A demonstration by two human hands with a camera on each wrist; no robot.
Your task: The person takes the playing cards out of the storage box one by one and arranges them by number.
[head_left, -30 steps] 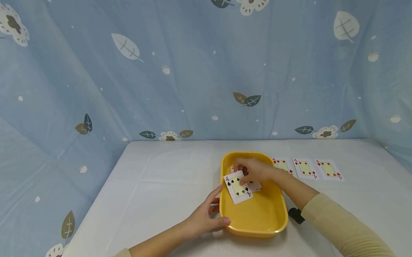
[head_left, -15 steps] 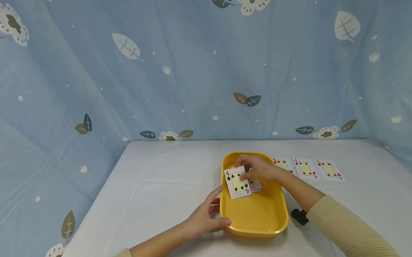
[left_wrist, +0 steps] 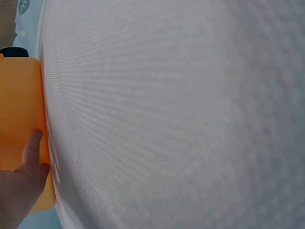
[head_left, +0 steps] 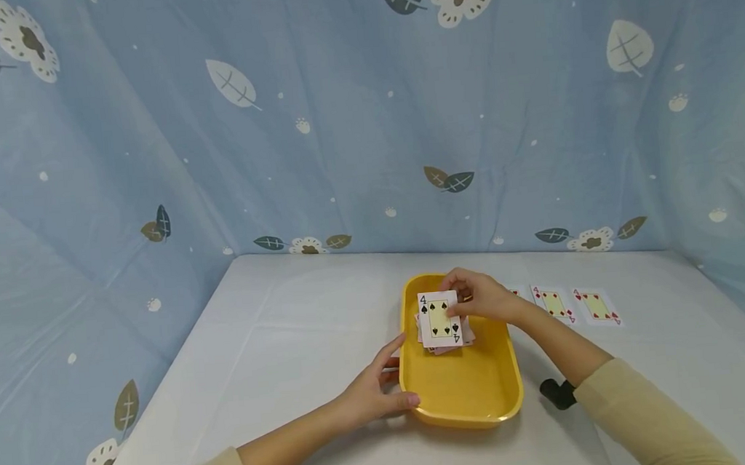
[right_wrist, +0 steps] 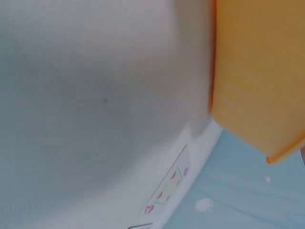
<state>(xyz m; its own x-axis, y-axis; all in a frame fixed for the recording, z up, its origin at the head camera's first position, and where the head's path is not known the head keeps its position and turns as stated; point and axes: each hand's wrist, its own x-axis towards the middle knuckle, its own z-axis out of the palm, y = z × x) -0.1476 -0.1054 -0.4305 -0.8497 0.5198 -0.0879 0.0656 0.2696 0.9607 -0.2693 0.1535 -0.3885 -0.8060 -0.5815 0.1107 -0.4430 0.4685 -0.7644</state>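
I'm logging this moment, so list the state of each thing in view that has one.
Yellow tray: upright, open-topped
Left hand: against the tray's left side
Four of spades: face up, contact with cards beneath unclear
Right hand: pinching the four of spades
Card pile: inside the tray, overlapping, partly covered
Four of diamonds: face up, flat
Four of hearts: face up, flat
Blue curtain: hanging, creased

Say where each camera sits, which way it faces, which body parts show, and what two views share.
Head: on the head, facing forward and down at the yellow tray; left hand, right hand, sleeves show.
Left wrist: worn there, facing white tabletop and tray; left hand shows.
Right wrist: worn there, facing tabletop, tray and a card; no hand plainly shows.
Head and left wrist share the left hand.
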